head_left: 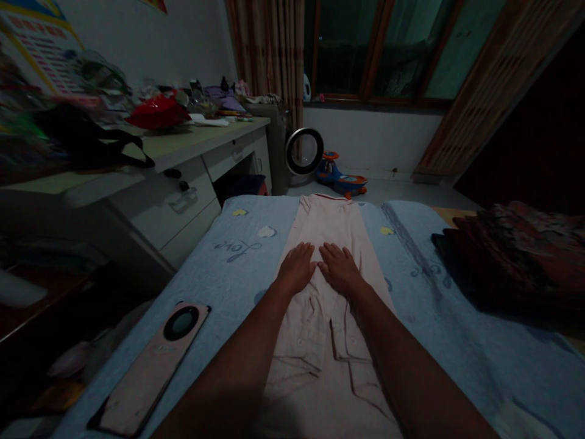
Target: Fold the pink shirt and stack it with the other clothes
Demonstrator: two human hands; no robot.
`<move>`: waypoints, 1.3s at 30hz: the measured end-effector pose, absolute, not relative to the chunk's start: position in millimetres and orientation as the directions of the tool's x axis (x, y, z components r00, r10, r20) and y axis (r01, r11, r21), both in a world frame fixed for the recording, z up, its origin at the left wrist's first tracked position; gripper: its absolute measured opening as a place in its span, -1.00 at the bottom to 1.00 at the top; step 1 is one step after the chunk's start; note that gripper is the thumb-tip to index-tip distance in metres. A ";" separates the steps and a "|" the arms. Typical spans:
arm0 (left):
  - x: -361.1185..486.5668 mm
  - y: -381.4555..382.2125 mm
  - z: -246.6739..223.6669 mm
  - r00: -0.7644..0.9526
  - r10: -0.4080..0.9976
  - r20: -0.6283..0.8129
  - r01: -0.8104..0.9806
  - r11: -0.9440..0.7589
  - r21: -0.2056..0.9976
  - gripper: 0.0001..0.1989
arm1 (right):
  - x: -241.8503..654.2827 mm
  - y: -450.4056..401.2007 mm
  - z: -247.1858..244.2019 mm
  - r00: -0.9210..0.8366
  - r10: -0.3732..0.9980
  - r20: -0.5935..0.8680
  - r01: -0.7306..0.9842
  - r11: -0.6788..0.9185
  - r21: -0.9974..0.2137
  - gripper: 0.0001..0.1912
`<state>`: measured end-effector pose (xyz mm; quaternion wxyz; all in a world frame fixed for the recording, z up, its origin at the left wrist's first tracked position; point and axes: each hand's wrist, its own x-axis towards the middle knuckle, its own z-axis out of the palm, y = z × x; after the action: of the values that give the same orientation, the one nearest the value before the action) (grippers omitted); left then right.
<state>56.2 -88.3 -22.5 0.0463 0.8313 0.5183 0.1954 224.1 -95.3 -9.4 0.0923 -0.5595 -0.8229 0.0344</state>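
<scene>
I see the left hand [296, 268] and right hand [340, 269] resting flat, each grip open, on the pink garment [328, 222] in the frame's centre, probably to keep its cloth smooth.

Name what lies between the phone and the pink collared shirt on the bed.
In the head view, blue printed bedsheet lies between the phone and the pink collared shirt; the left forearm reaches over that stretch.

I see that the left hand [297, 266] and the right hand [339, 268] are bare, also both forearms [237, 360], which become narrower toward the wrists [359, 291].
</scene>
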 end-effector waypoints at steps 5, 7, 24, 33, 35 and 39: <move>58.4 -93.6 -20.7 0.365 0.926 0.094 0.908 -0.377 0.182 -0.44 | 227.0 -95.0 -13.4 -0.273 0.961 0.042 0.956 0.275 -0.105 -0.36; 59.0 -93.8 -19.6 0.355 0.932 0.068 0.914 -0.362 0.181 -0.40 | 228.8 -94.8 -12.1 -0.217 0.976 0.028 0.972 0.218 -0.086 -0.29; 59.1 -94.0 -13.9 0.349 0.937 -0.034 0.922 -0.337 0.192 -0.30 | 265.7 -82.6 -0.5 -0.134 0.991 -0.005 0.988 0.134 -0.074 -0.44; 63.0 -94.4 -8.0 0.329 0.941 -0.078 0.938 -0.316 0.145 -0.30 | 273.7 -81.3 -21.6 -0.027 0.999 0.041 0.993 0.032 -0.115 -0.40; 69.2 -92.9 -1.7 0.334 0.942 -0.034 0.938 -0.328 0.116 -0.37 | 272.4 -82.4 -22.2 -0.027 0.998 0.056 0.992 0.033 -0.121 -0.40; 93.8 -79.9 11.9 0.470 0.873 0.129 0.871 -0.482 0.095 -0.48 | 272.1 -83.8 -17.7 -0.019 0.994 0.110 0.987 0.036 -0.156 -0.45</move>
<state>93.8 -79.9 11.9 0.0081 0.8572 0.5087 0.0801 272.1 -83.8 -17.7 0.0941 -0.6940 -0.7136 0.0178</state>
